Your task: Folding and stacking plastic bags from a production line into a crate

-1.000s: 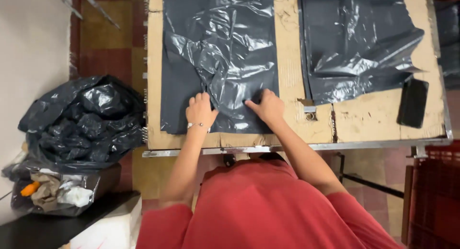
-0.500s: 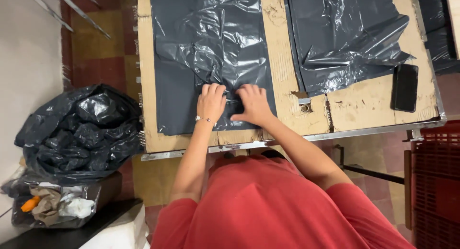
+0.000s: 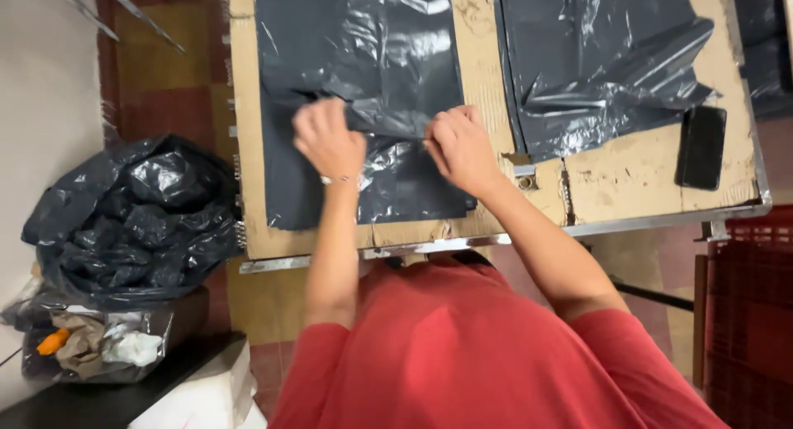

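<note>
Both hands are pinched shut on the same dark grey plastic bag (image 3: 363, 82), and that bag is the anchor for everything else here. The left hand (image 3: 329, 140) has its fingers curled tight around a bunched fold of the bag's film, and the right hand (image 3: 459, 148) pinches the same fold just beside it, so a short taut ridge of plastic runs between the two. The bag lies flat on a cardboard-topped table (image 3: 628, 181); its near edge sits a little back from the table's front metal rim, and its left edge leaves a thin strip of bare cardboard before the table drops off. To the right of the bag there's a bare cardboard lane, then a second grey bag (image 3: 595, 57) lying crumpled, well apart from the hands. Further right of that, near the table's corner, sits a black phone (image 3: 700, 146) with open cardboard around it. Off the table, left of the bag and lower down, a big heap of black bags (image 3: 140, 218) is piled up on the floor side, with a clear bag of scraps (image 3: 99, 342) below it. The person's red shirt (image 3: 487, 355) fills the space nearest the camera.
</note>
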